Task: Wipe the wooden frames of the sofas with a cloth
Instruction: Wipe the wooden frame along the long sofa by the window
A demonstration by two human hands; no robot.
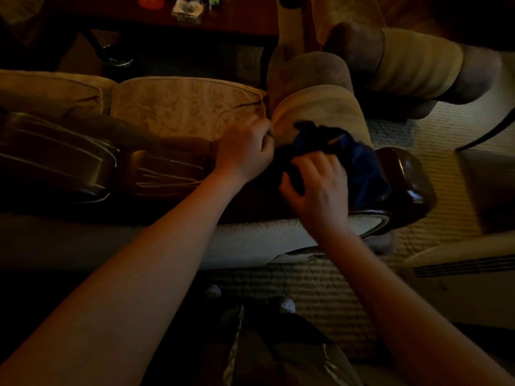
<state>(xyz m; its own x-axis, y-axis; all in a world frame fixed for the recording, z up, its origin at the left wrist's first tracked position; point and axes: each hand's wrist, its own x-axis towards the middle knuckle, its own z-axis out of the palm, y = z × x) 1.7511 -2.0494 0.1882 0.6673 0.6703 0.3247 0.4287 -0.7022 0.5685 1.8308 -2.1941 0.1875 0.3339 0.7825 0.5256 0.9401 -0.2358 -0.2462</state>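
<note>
A dark glossy wooden sofa frame (69,165) runs across the middle, ending in a rounded wooden arm end (404,174) at the right. A blue cloth (359,162) lies bunched on the frame near that end. My right hand (317,188) presses down on the cloth, fingers curled into it. My left hand (245,151) rests just left of the cloth, at the corner of the beige patterned seat cushion (178,107), fingers bent; whether it grips anything is hidden.
A padded beige and grey armrest (320,107) rises behind the cloth, with a second upholstered seat (412,62) beyond. A dark low table (237,20) with small items stands at the top. Pale ribbed carpet (434,190) and a white heater (468,271) lie right.
</note>
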